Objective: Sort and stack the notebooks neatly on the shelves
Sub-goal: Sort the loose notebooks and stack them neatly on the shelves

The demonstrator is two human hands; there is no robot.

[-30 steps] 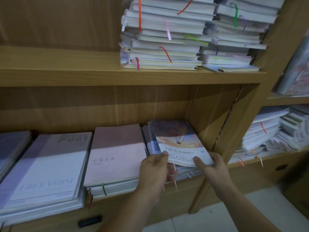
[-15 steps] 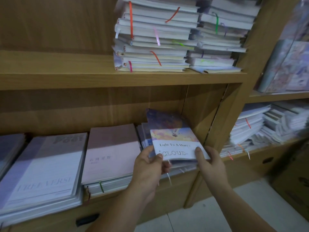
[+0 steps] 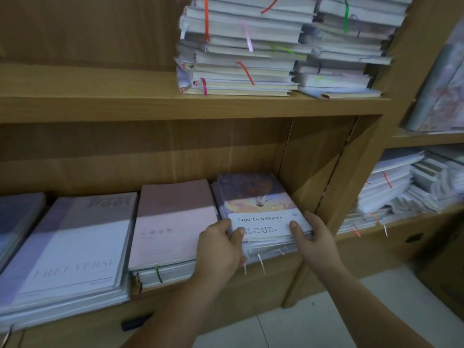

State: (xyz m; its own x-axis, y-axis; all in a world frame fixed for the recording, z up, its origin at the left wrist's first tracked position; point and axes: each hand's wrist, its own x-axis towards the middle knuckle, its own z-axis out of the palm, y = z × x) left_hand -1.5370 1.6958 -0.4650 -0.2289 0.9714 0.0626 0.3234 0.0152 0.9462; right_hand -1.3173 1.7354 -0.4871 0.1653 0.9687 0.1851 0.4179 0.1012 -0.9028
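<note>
Here, far left: a greyish-purple pile (image 3: 17, 217) of notebooks lies flat on the lower shelf (image 3: 278, 277), cut off by the frame edge.
White-and-lilac pile (image 3: 75, 247): large notebooks just beside it, the top cover printed "FREE VERSE".
Pink pile (image 3: 173, 222): flat, between the white-and-lilac pile and the hands; a green ribbon hangs from its front edge.
Left hand (image 3: 221, 249): grips the front left corner of the rightmost pile, thumb on the top cover, fingers curled under and out of sight.
Cloud notebook (image 3: 261, 204): on top of that rightmost pile, at the right end of the lower shelf, flat, cover up, reading "Light To A Diary's CLOUD".
Right hand (image 3: 316, 242): holds the front right corner, thumb pressed on the cover, fingers wrapped down the pile's right side.
Side panel (image 3: 313, 159): just beside the pile.
Upper shelf (image 3: 100, 106): two tall stacks (image 3: 241, 46) side by side, coloured ribbons hanging out.
Right bay: untidy white notebooks (image 3: 391, 182), partly slumped.
</note>
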